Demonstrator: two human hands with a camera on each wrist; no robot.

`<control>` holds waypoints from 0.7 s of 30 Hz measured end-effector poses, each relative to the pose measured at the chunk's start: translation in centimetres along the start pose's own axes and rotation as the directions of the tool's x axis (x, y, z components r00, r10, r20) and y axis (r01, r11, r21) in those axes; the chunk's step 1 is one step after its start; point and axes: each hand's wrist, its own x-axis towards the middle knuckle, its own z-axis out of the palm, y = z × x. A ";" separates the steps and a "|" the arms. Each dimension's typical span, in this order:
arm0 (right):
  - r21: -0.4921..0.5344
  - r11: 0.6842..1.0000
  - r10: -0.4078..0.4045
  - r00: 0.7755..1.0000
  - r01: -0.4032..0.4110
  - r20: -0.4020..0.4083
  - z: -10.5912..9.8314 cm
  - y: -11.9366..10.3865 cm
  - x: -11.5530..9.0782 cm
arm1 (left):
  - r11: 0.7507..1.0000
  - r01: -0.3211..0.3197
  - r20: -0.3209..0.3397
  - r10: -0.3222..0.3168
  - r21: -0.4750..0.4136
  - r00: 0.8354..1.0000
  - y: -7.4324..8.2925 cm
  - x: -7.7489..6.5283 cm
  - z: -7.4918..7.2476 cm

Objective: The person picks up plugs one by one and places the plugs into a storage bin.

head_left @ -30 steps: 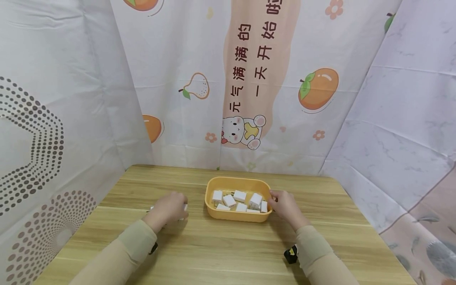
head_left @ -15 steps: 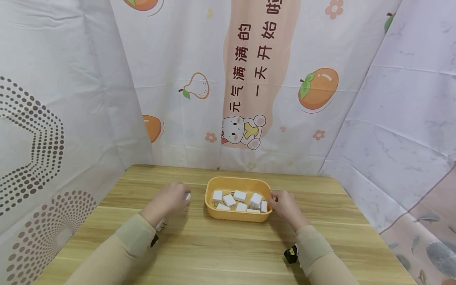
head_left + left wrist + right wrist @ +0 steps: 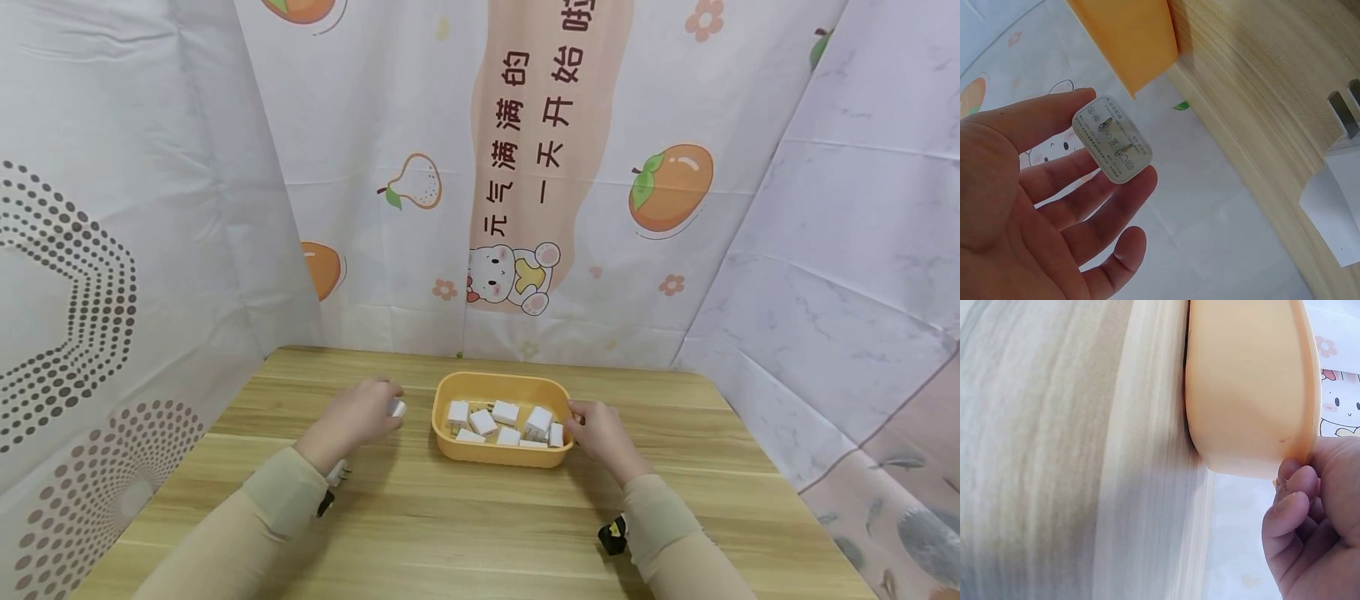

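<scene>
Between thumb and fingers, my left hand (image 3: pixel 362 417) pinches a white charger plug (image 3: pixel 1114 139), its two metal prongs and printed face turned toward the left wrist camera. That hand is over the table, left of a yellow plastic basket (image 3: pixel 491 454). My right hand (image 3: pixel 602 433) grips the basket's right end by the rim, thumb and curled fingers at the edge (image 3: pixel 1300 456). Inside the basket lie several white charger plugs (image 3: pixel 505 412), loosely scattered. Another charger plug (image 3: pixel 339 473) lies on the table beside my left wrist, partly hidden by it.
The wood-grain table (image 3: pixel 465 533) ends at a printed curtain (image 3: pixel 390 275) behind the basket. More curtains hang at the left and right sides. Black wrist-camera parts (image 3: pixel 612 536) show below the right wrist.
My left hand has lifted and moved slightly away from me, carrying the pinched charger plug. The charger plug by the left wrist has come into sight. My right hand stays on the basket.
</scene>
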 end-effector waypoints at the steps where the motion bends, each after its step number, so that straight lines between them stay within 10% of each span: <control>1: 0.000 1.000 0.001 1.000 -0.001 0.000 0.0 0.0 0.0 | 1.000 0.000 -0.003 0.000 0.000 1.000 0.0 0.0 0.0; 21: -0.007 1.000 -0.019 1.000 0.019 -0.014 0.0 0.2 0.2 | 0.998 -0.039 -0.043 0.037 -0.047 0.998 1.0 1.3 -0.3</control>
